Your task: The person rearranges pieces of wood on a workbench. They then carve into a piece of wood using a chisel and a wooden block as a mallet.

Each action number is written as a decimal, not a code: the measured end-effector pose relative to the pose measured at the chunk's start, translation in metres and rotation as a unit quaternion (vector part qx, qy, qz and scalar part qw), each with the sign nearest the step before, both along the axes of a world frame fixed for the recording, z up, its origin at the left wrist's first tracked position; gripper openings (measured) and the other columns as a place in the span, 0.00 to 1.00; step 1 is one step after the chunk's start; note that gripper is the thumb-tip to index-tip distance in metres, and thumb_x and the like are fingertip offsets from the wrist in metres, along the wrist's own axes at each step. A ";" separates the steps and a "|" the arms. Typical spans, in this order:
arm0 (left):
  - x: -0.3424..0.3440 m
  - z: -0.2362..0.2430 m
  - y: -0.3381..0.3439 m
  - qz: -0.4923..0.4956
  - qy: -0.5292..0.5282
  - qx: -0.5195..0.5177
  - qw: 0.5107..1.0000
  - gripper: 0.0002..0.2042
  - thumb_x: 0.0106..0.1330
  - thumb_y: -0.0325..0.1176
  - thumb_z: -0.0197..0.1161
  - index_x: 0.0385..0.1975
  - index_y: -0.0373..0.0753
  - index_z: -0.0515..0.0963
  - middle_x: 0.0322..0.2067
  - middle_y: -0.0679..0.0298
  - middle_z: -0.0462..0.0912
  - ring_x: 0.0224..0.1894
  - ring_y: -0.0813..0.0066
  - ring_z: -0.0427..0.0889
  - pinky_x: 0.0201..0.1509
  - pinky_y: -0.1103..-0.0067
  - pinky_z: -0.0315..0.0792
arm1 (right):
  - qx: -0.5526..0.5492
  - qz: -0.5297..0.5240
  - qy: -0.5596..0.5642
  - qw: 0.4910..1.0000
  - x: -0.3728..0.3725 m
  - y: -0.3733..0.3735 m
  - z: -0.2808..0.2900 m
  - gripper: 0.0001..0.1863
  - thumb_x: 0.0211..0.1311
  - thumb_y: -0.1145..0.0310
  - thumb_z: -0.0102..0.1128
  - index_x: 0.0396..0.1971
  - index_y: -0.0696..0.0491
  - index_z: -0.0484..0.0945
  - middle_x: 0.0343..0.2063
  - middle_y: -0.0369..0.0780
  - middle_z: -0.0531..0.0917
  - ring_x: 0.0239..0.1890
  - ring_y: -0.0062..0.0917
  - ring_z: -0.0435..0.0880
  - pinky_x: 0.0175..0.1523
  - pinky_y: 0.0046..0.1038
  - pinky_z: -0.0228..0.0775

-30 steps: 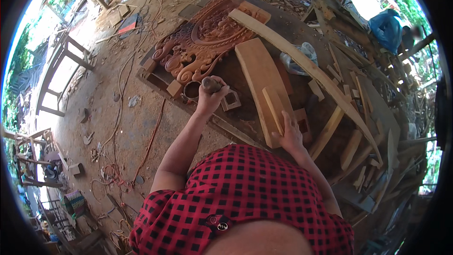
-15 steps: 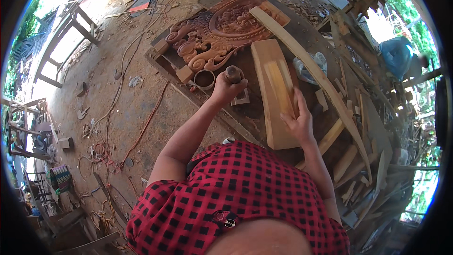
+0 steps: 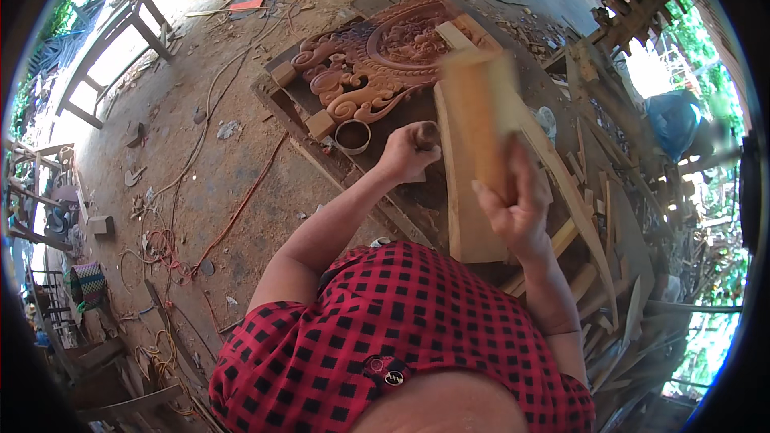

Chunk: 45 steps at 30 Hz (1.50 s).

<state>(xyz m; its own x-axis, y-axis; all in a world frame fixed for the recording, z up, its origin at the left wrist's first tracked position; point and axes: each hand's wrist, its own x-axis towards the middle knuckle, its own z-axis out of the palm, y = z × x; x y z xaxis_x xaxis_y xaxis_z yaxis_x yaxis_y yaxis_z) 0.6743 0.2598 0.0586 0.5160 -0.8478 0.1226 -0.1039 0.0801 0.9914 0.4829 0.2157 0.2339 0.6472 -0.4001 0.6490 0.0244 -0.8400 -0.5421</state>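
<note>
My left hand (image 3: 407, 152) is wrapped round a dark, round-ended wooden handle (image 3: 427, 135); the rest of that tool is hidden below my fist. In my right hand (image 3: 523, 212) is a yellowish wooden block (image 3: 473, 116), blurred by motion and raised above a thick pale board (image 3: 475, 242). The board lies lengthwise on a low work table (image 3: 313, 151). Beyond my left hand lies a reddish carved wood panel (image 3: 359, 72) with scrolls and an oval centre. A small round tin (image 3: 353, 151) stands between that panel and my left wrist.
A long curved plank (image 3: 571, 196) slants along the board's right side. Offcuts and strips (image 3: 593, 297) pile up at the right, with a blue plastic bag (image 3: 674, 122) beyond. Cords (image 3: 249, 207) trail over the dusty floor at left, near a wooden frame (image 3: 104, 64).
My right hand has lifted the wooden block off the board. My left hand has shifted slightly right with the handle, towards the board. The view has moved a little.
</note>
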 end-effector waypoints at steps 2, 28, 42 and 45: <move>-0.006 0.001 -0.006 0.002 -0.012 -0.020 1.000 0.10 0.55 0.24 0.67 0.37 0.35 0.79 0.30 0.68 0.83 0.33 0.83 0.78 0.39 0.80 0.74 | -0.108 0.001 0.373 0.921 0.000 -0.008 0.006 0.44 0.47 0.78 0.64 0.68 0.46 0.60 0.39 0.46 0.80 0.39 0.41 0.82 0.45 0.35 0.76; 0.004 0.014 0.018 -0.011 -0.011 0.032 0.999 0.08 0.53 0.26 0.68 0.32 0.37 0.77 0.26 0.69 0.79 0.33 0.83 0.79 0.38 0.81 0.74 | 0.290 0.027 0.124 0.948 -0.033 -0.025 -0.035 0.40 0.50 0.79 0.63 0.67 0.55 0.61 0.62 0.44 0.72 0.63 0.25 0.70 0.61 0.27 0.66; 0.040 -0.002 0.041 0.251 0.335 -0.006 0.908 0.06 0.60 0.27 0.64 0.34 0.37 0.74 0.31 0.61 0.80 0.34 0.70 0.84 0.31 0.74 0.82 | 0.180 -0.158 0.317 0.918 -0.103 -0.020 -0.194 0.49 0.46 0.69 0.70 0.70 0.48 0.54 0.63 0.47 0.69 0.63 0.41 0.70 0.62 0.36 0.66; 0.033 0.025 0.038 0.167 0.265 -0.070 0.947 0.05 0.57 0.27 0.66 0.28 0.39 0.76 0.27 0.68 0.79 0.28 0.79 0.80 0.28 0.80 0.76 | 0.189 -0.157 0.316 0.916 -0.106 -0.023 -0.198 0.50 0.45 0.69 0.70 0.70 0.47 0.52 0.63 0.45 0.68 0.63 0.40 0.69 0.62 0.36 0.66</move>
<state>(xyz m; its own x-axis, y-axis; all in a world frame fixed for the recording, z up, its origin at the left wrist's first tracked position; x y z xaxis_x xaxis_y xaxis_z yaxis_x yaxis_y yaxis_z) 0.7071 0.2980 0.0831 0.7725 -0.6216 -0.1299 0.3627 0.2639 0.8938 0.3764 0.1924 0.0359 0.6608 -0.7496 -0.0391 -0.6057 -0.5017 -0.6176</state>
